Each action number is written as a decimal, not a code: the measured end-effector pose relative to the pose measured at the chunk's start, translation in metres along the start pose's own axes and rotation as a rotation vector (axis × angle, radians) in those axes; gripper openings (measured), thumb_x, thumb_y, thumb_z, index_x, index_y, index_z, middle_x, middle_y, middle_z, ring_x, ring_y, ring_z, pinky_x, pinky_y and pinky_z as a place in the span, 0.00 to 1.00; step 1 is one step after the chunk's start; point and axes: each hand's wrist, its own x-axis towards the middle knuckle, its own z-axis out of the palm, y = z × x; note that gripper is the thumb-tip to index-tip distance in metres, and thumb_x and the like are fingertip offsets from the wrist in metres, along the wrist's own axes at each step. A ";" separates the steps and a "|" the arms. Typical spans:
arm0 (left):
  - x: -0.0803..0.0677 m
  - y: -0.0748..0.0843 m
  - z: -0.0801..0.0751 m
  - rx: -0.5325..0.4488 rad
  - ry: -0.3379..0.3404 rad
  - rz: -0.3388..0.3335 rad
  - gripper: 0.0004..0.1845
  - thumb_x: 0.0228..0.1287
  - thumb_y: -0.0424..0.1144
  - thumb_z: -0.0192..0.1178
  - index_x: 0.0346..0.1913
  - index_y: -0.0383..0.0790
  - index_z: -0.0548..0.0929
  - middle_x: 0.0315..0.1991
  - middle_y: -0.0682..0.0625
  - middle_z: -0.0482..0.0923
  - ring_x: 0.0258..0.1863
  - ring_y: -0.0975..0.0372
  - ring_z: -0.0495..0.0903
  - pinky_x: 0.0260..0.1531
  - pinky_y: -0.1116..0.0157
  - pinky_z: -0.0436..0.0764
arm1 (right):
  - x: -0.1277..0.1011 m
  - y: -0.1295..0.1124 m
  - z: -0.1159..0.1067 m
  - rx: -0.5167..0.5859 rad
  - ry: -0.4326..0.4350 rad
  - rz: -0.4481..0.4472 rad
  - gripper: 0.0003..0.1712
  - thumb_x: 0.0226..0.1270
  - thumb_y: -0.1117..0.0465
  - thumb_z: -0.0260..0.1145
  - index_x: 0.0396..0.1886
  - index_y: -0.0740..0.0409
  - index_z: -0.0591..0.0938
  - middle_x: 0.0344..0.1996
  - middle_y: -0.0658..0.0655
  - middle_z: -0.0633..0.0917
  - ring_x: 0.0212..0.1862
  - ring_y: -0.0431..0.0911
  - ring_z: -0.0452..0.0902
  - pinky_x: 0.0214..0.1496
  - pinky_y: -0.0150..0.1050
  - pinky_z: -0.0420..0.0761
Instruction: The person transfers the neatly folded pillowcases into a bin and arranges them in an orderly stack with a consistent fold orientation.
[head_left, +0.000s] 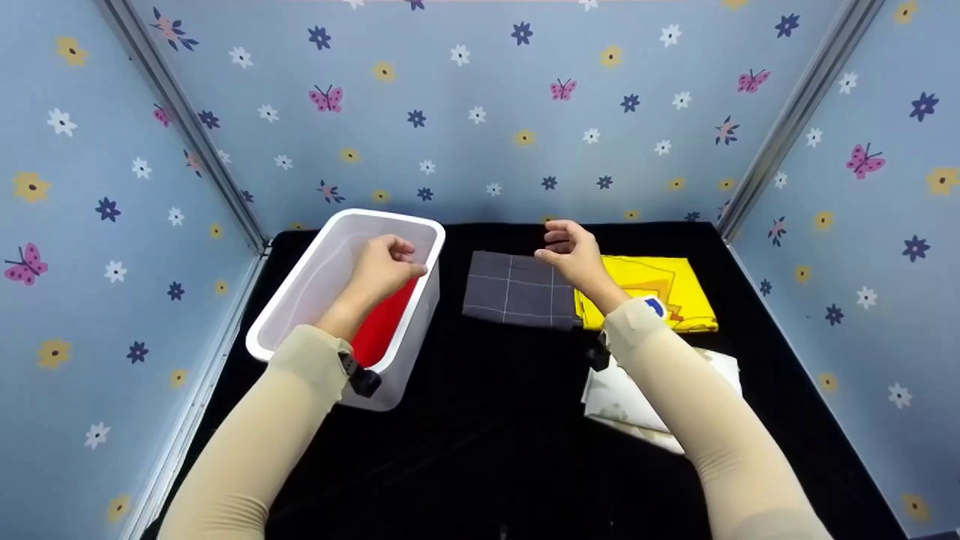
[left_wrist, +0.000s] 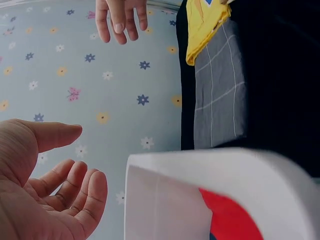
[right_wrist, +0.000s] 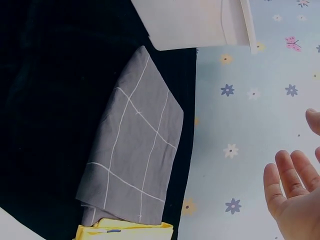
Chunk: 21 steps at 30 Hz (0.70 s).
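Over the white plastic bin hovers my left hand, its fingers loosely bent and nothing between them. Inside the bin lies a red cloth, partly hidden by that hand and wrist; a bit of blue shows beside it in the left wrist view. My right hand is in the air above the meeting edges of a folded grey checked cloth and a folded yellow cloth. It is empty too, fingers relaxed, thumb apart from them, as the right wrist view confirms.
A folded white patterned cloth lies nearer to me on the right, partly covered by my right forearm. Everything stands on a black-covered table. Flowered panels close in the back and both sides.
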 end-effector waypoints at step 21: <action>0.003 0.016 0.036 -0.042 -0.045 0.027 0.20 0.60 0.33 0.74 0.53 0.29 0.85 0.45 0.40 0.86 0.47 0.54 0.83 0.52 0.60 0.81 | -0.010 0.022 -0.011 0.057 0.048 0.020 0.29 0.71 0.72 0.74 0.70 0.68 0.79 0.55 0.65 0.84 0.54 0.54 0.85 0.51 0.29 0.85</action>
